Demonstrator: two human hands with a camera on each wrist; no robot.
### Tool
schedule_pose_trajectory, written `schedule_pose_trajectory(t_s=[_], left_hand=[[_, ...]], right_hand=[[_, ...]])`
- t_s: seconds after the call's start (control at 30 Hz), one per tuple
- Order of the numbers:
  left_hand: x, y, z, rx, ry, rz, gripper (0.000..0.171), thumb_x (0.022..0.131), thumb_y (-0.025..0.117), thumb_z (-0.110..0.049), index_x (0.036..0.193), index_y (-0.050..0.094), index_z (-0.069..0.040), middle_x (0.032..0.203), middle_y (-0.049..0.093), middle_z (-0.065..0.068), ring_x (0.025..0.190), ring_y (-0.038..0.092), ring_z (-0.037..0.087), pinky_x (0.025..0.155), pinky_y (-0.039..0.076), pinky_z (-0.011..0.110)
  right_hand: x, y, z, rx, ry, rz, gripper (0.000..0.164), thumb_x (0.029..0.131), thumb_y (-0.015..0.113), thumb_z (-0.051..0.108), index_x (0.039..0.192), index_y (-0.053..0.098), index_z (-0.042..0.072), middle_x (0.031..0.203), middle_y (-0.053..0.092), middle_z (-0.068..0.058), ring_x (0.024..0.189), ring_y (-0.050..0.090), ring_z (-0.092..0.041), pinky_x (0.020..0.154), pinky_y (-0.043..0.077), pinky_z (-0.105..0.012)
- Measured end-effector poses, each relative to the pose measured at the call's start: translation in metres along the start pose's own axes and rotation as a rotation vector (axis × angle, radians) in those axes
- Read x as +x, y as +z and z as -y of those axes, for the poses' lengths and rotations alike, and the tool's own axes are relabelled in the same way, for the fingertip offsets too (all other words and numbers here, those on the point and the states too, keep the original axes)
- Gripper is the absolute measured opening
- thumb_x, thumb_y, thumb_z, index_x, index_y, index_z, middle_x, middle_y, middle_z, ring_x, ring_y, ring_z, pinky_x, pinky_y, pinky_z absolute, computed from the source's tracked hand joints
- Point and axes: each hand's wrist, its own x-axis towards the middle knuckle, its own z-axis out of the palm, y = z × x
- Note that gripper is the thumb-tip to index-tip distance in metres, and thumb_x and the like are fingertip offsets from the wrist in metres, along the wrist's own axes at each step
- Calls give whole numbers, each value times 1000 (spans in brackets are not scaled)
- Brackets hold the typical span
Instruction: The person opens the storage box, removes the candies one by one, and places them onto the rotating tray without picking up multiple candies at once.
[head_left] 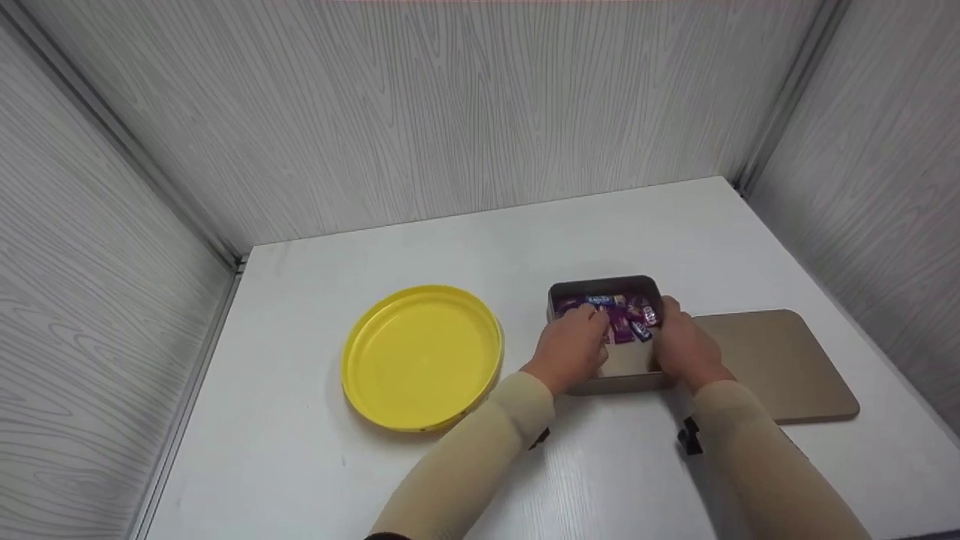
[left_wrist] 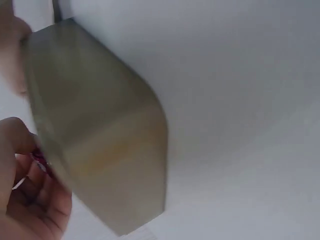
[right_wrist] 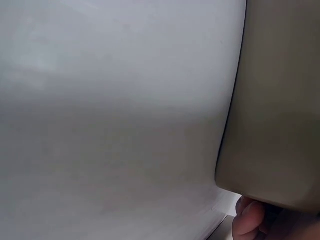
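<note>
An uncovered rectangular metal tin [head_left: 619,385] holds several small candies [head_left: 622,328] in purple and blue wrappers, mostly toward its far side. My left hand [head_left: 571,349] reaches over the tin's near left part. In the left wrist view, its thumb and fingers pinch a small purple-red wrapped candy [left_wrist: 40,158] by the tin's rim. On the opposite side, my right hand [head_left: 686,349] grips the right wall of the tin. Part of that hand's fingers [right_wrist: 248,218] shows under the tin's edge in the right wrist view; the rest is hidden.
A round yellow tray [head_left: 421,360] with a raised rim lies left of the tin. To the right is a flat bronze-coloured lid [head_left: 776,367], partly behind my right arm. Pale wood-grain panels [head_left: 465,112] enclose the white table [head_left: 285,420] at the back and both sides.
</note>
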Motion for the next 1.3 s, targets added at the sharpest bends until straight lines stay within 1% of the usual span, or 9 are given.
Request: schedule_pose_trajectory(t_s=[0.17, 0.4, 0.53, 0.67, 0.8, 0.93, 1.07, 1.17, 1.3], left_hand=[[-28, -26, 15, -48, -61, -56, 12, 90, 66, -19, 101, 66, -14, 91, 57, -1, 78, 56, 15, 61, 51, 31], [-73, -47, 52, -72, -156, -36, 7, 93, 63, -21, 97, 66, -15, 84, 55, -2, 73, 53, 17, 59, 46, 31], [-100, -53, 81, -107, -244, -28, 6, 94, 61, -19, 93, 65, -15, 83, 54, -3, 75, 54, 16, 63, 47, 32], [-127, -53, 110, -114, -343, 33, 7, 97, 60, -19, 95, 64, -14, 83, 51, -3, 75, 51, 16, 65, 47, 33], [-148, -46, 137, -115, -430, 100, 7, 98, 62, -19, 96, 63, -13, 84, 52, -2, 75, 50, 16, 65, 47, 35], [-163, -39, 157, -123, -488, 156, 7, 99, 62, -18, 98, 62, -11, 85, 54, 0, 76, 53, 18, 68, 49, 39], [-169, -34, 171, -151, -538, 191, 12, 99, 63, -18, 107, 62, -9, 89, 59, 3, 80, 56, 21, 72, 51, 43], [-172, -30, 177, -173, -563, 196, 14, 100, 64, -19, 109, 63, -8, 91, 62, 4, 82, 59, 22, 75, 52, 45], [-174, -27, 180, -191, -568, 182, 12, 99, 65, -19, 105, 64, -9, 90, 62, 4, 83, 59, 23, 76, 52, 44]], right_hand=[[2, -5, 0, -5, 7, -8, 57, 101, 33, 10, 155, 20, 1, 133, 51, -34, 116, 56, -48, 91, 45, -66], [-1, -9, -1, -15, 19, -12, 57, 100, 31, 10, 155, 19, -1, 132, 51, -34, 116, 55, -49, 93, 43, -67], [-2, -7, 0, 2, 16, -1, 57, 101, 32, 11, 155, 20, -1, 132, 52, -32, 113, 57, -46, 90, 45, -66], [-2, -4, 3, 14, 11, -1, 56, 102, 33, 11, 155, 21, 0, 133, 53, -31, 113, 58, -46, 90, 45, -66], [-1, -2, 4, 14, 4, -5, 56, 102, 34, 12, 155, 22, 0, 131, 53, -31, 112, 58, -46, 89, 45, -66], [-1, -2, 3, 9, -1, -2, 55, 102, 35, 13, 154, 22, 0, 130, 53, -32, 113, 57, -47, 90, 45, -66], [-1, -1, 2, 8, 3, 4, 56, 102, 36, 12, 154, 22, -1, 130, 53, -33, 114, 56, -47, 91, 45, -66], [-1, -1, 2, 6, 2, 9, 56, 102, 35, 11, 155, 21, -3, 132, 52, -33, 118, 55, -48, 94, 43, -67], [-2, -2, 3, 3, -2, 10, 55, 102, 34, 10, 154, 22, -3, 133, 51, -34, 120, 53, -50, 95, 42, -67]])
